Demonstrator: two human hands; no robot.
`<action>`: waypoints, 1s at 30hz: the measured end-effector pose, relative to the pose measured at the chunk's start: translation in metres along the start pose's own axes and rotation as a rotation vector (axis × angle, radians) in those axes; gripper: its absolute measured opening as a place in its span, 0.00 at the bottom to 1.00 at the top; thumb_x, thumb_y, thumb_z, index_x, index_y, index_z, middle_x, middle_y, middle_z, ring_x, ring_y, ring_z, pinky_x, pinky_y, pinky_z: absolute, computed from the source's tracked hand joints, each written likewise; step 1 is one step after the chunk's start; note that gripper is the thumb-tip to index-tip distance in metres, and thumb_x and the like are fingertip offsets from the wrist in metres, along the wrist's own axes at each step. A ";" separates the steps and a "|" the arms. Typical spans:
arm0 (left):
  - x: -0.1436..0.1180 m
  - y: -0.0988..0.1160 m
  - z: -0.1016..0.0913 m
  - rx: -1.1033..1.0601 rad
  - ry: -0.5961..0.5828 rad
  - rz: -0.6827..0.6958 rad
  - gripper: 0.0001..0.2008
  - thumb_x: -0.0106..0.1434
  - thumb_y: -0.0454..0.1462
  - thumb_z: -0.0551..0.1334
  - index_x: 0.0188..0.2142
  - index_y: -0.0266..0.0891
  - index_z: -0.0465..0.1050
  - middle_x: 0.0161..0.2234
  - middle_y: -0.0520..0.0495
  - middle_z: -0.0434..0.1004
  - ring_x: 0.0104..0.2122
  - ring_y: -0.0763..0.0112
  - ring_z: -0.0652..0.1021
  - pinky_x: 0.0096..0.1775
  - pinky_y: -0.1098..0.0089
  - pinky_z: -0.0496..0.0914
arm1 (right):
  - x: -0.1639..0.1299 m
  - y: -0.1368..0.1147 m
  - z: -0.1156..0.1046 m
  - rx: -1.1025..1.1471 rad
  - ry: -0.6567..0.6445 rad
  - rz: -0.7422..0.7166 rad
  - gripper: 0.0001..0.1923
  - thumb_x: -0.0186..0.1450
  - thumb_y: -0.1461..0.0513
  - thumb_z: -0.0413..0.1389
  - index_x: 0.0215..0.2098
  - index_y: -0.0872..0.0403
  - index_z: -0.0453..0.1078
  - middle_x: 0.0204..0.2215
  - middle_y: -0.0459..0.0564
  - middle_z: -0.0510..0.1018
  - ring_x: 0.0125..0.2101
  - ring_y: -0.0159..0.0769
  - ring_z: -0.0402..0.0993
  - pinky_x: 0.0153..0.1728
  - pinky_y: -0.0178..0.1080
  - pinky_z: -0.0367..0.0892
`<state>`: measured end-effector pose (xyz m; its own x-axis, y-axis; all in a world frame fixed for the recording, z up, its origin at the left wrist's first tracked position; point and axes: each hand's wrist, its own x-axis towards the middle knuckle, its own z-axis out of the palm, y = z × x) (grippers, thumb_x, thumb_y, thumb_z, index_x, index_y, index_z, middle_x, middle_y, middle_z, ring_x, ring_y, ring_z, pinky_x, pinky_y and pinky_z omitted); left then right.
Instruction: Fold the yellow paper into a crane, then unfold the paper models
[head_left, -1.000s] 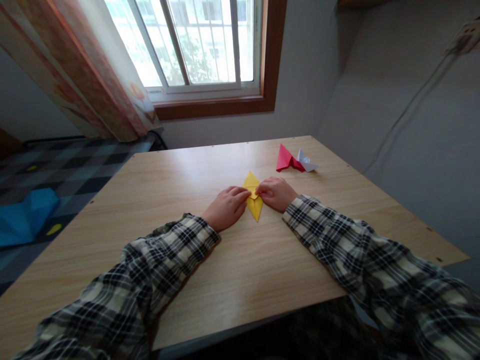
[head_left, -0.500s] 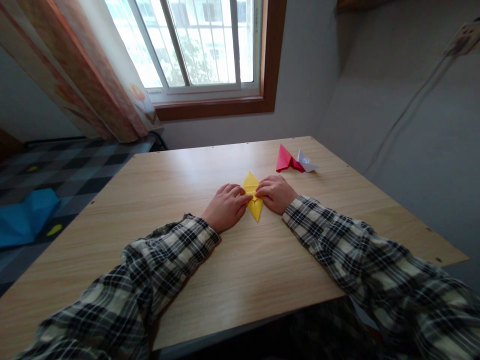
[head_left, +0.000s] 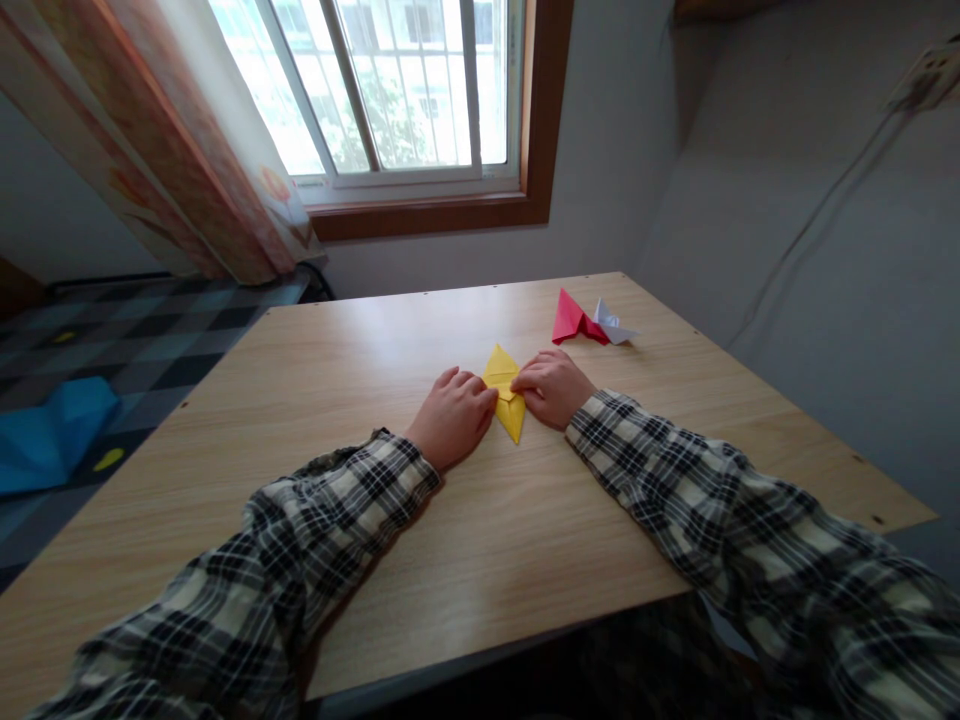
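Observation:
A yellow folded paper (head_left: 504, 380), shaped like a long diamond with a crease across its middle, lies flat on the wooden table (head_left: 420, 540). My left hand (head_left: 456, 412) is at its left side, fingers closed on the left corner with the thumb near the middle fold. From the other side my right hand (head_left: 555, 386) pinches the paper's right edge, thumb and fingertips on the fold. The pointed top and bottom ends show between the hands; both side corners are hidden under my fingers.
Beyond my right hand stand a red folded paper (head_left: 574, 320) and a white folded paper (head_left: 613, 322), touching or nearly so. To the left, a blue folded paper (head_left: 56, 432) rests on a checked cloth (head_left: 150, 340). A window (head_left: 405, 90) is behind the table.
My left thumb has drawn back leftward from the paper's middle, so more of the fold shows. My right hand has barely moved.

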<state>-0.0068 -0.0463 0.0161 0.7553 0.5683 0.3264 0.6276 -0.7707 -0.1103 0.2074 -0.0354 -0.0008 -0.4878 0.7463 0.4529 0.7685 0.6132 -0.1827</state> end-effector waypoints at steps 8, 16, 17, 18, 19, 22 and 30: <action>0.002 0.001 -0.001 0.012 -0.052 0.002 0.11 0.70 0.36 0.53 0.42 0.38 0.75 0.36 0.43 0.77 0.39 0.61 0.74 0.47 0.58 0.68 | -0.001 -0.005 -0.004 -0.059 -0.019 0.012 0.11 0.60 0.66 0.55 0.33 0.52 0.80 0.36 0.52 0.84 0.41 0.42 0.75 0.56 0.49 0.54; 0.002 0.002 -0.003 -0.029 -0.061 -0.006 0.11 0.70 0.36 0.54 0.43 0.38 0.75 0.36 0.43 0.79 0.39 0.61 0.76 0.46 0.57 0.68 | -0.002 -0.003 -0.004 -0.157 0.010 0.024 0.10 0.62 0.64 0.54 0.30 0.52 0.79 0.32 0.52 0.83 0.38 0.42 0.72 0.54 0.49 0.54; 0.002 0.002 -0.003 -0.035 -0.060 -0.006 0.11 0.69 0.36 0.54 0.43 0.39 0.76 0.36 0.43 0.79 0.39 0.61 0.76 0.46 0.57 0.68 | -0.002 -0.003 -0.004 -0.163 0.010 0.030 0.10 0.62 0.64 0.54 0.30 0.53 0.79 0.31 0.52 0.83 0.38 0.42 0.72 0.53 0.49 0.54; 0.002 0.001 -0.002 -0.041 -0.058 -0.005 0.11 0.69 0.36 0.54 0.43 0.39 0.76 0.36 0.44 0.80 0.39 0.60 0.76 0.46 0.57 0.68 | -0.002 -0.002 -0.004 -0.167 0.009 0.034 0.10 0.62 0.64 0.54 0.30 0.53 0.79 0.31 0.52 0.83 0.38 0.42 0.72 0.52 0.48 0.55; 0.002 0.001 -0.002 -0.047 -0.059 -0.003 0.12 0.69 0.36 0.54 0.43 0.39 0.76 0.36 0.44 0.80 0.39 0.60 0.76 0.46 0.57 0.68 | -0.002 -0.002 -0.004 -0.166 0.007 0.036 0.10 0.61 0.64 0.54 0.30 0.53 0.79 0.31 0.52 0.83 0.37 0.42 0.72 0.51 0.48 0.55; 0.002 0.001 -0.003 -0.053 -0.067 0.003 0.12 0.69 0.36 0.54 0.42 0.38 0.76 0.35 0.44 0.81 0.39 0.61 0.77 0.46 0.57 0.68 | -0.001 -0.002 -0.004 -0.147 -0.005 0.033 0.10 0.61 0.65 0.54 0.30 0.54 0.79 0.32 0.52 0.83 0.37 0.42 0.73 0.51 0.48 0.55; 0.004 0.002 -0.004 -0.045 -0.068 0.004 0.11 0.69 0.35 0.54 0.39 0.38 0.76 0.35 0.44 0.81 0.38 0.61 0.77 0.46 0.58 0.68 | 0.000 -0.003 -0.006 -0.108 -0.014 0.055 0.11 0.60 0.67 0.54 0.31 0.55 0.79 0.32 0.53 0.84 0.38 0.42 0.75 0.51 0.46 0.57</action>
<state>-0.0033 -0.0475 0.0213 0.7699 0.5821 0.2616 0.6164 -0.7845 -0.0686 0.2081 -0.0390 0.0047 -0.4489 0.7823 0.4319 0.8341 0.5402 -0.1117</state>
